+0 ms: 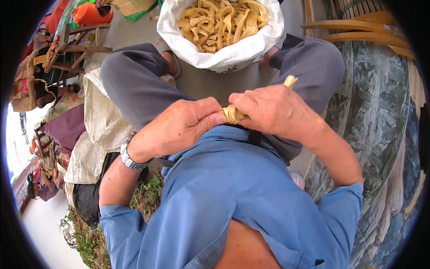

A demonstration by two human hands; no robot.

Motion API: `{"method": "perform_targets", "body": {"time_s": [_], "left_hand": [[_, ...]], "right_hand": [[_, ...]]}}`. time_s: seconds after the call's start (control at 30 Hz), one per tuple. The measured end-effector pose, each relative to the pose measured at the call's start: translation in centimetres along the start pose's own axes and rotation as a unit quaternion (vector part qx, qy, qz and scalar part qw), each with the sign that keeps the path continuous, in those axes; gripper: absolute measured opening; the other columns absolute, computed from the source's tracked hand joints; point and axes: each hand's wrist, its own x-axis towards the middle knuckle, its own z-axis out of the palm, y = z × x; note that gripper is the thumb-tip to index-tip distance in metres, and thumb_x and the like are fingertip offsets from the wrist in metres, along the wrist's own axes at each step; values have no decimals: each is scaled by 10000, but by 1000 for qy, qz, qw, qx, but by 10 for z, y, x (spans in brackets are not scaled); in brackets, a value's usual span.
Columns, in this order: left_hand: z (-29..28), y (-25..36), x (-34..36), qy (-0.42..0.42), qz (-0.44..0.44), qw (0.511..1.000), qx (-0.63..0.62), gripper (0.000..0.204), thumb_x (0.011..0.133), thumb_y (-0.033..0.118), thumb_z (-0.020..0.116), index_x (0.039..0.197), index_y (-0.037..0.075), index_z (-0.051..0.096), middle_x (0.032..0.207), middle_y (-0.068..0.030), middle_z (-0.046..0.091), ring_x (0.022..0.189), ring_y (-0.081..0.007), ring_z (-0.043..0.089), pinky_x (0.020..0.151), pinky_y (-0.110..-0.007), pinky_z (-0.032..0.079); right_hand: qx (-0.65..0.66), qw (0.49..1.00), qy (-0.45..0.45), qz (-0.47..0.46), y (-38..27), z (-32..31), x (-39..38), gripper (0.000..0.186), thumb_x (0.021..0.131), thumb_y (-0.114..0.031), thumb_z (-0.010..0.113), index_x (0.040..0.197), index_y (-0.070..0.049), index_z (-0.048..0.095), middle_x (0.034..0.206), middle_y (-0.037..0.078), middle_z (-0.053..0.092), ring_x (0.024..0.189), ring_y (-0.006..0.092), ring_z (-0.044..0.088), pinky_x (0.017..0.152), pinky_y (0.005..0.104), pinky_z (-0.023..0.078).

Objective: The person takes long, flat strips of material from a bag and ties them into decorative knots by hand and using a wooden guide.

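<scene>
Just above my lap, a pale yellow, twisted and knotted strand of dried strips [233, 114] lies between my two hands, one end sticking up at the right. My left hand [192, 119], with a metal watch on the wrist, is closed on its left part, thumb beside the knot. My right hand [271, 107] is closed round it from above, just right of the knot. Beyond them, at the top between my knees, a white woven sack [174, 27] with a rolled rim holds several curled, dried yellowish strips [224, 22].
Wooden stools [78, 47] and an orange container [92, 13] stand at upper left, above cream sacks [103, 112] and a purple cloth [67, 125]. Leafy plants [89, 242] lie lower left. At right are curved wooden slats [358, 38] and grey-green plastic-like sheeting [371, 112].
</scene>
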Motion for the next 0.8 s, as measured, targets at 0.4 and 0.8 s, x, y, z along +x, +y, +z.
{"method": "perform_targets", "body": {"time_s": [0.4, 0.8], "left_hand": [[-17, 4, -4, -26, 21, 998, 47, 245, 1042, 232, 572, 1024, -3, 635, 782, -117, 598, 696, -257, 558, 672, -346, 462], [1, -18, -7, -54, -31, 989, -131, 305, 1020, 258, 632, 1172, 4, 561, 862, -20, 635, 793, -125, 566, 733, -313, 493]], "right_hand": [[7, 999, -15, -31, 9, -16, -4, 277, 830, -213, 764, 827, -68, 529, 689, 64, 528, 620, 254, 605, 542, 374, 478], [-99, 991, -14, -93, 0, -14, -2, 128, 837, -166, 633, 940, -96, 601, 787, 16, 516, 739, 176, 577, 661, 300, 462]]}}
